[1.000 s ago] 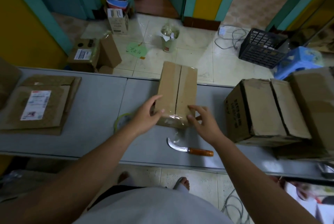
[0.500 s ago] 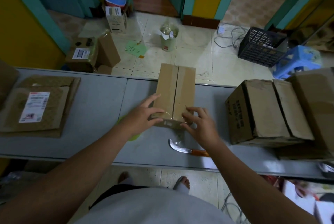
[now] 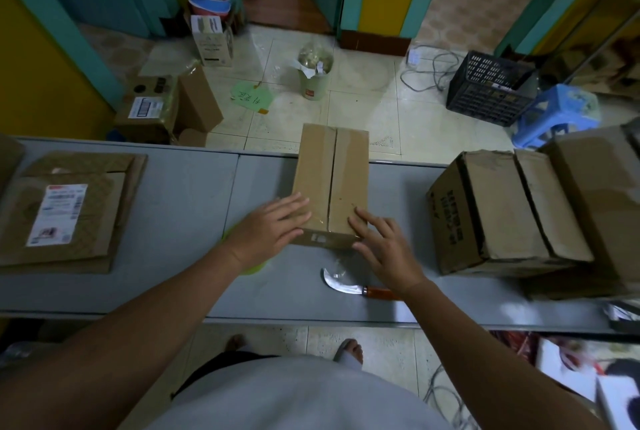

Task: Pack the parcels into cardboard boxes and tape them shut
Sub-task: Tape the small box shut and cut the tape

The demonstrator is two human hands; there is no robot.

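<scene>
Grey table (image 3: 173,221) carries a closed cardboard box (image 3: 330,180) at its middle; left hand (image 3: 266,230) and right hand (image 3: 384,246) press flat, fingers straight, on its taped near end, beside a curved knife (image 3: 349,285).

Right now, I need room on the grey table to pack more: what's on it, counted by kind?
Cardboard boxes: 3 (middle box, printed box, right-edge box)
Flattened cardboard stack: 1
Knife: 1
Green round thing, mostly hidden: 1
Total: 6 clearly visible
</scene>
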